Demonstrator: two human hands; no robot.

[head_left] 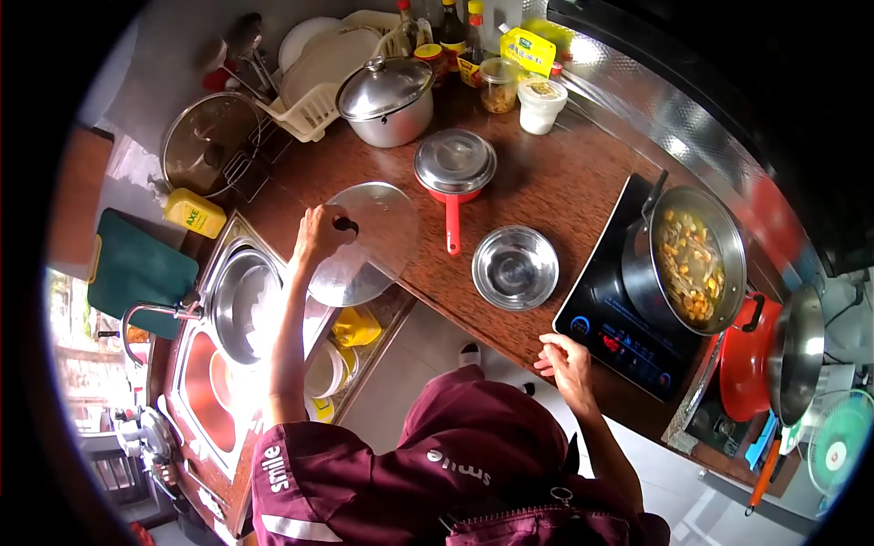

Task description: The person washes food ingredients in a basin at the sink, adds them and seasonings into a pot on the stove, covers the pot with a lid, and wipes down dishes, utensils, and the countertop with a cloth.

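Observation:
My left hand [319, 235] is closed on the dark knob of a round glass pot lid [382, 223], which lies over the counter's edge beside the sink. My right hand [566, 364] hangs at the counter's front edge, left of the induction cooker [592, 314]; its fingers are loosely bent and slightly apart, with nothing in them. On the cooker stands an uncovered steel pot [641, 264] of soup [690, 264] with yellow-orange pieces in broth. Between my hands are an empty steel bowl [515, 267] and a small red-handled pan [453, 218] under a metal lid.
At the back stand a lidded steel pot [387, 123], a white tub [543, 107], a jar [499, 86] and several bottles. A dish rack [309, 123] is at back left. The sink [187, 369] is left; a red pot [748, 364] and dark pan [801, 350] are right.

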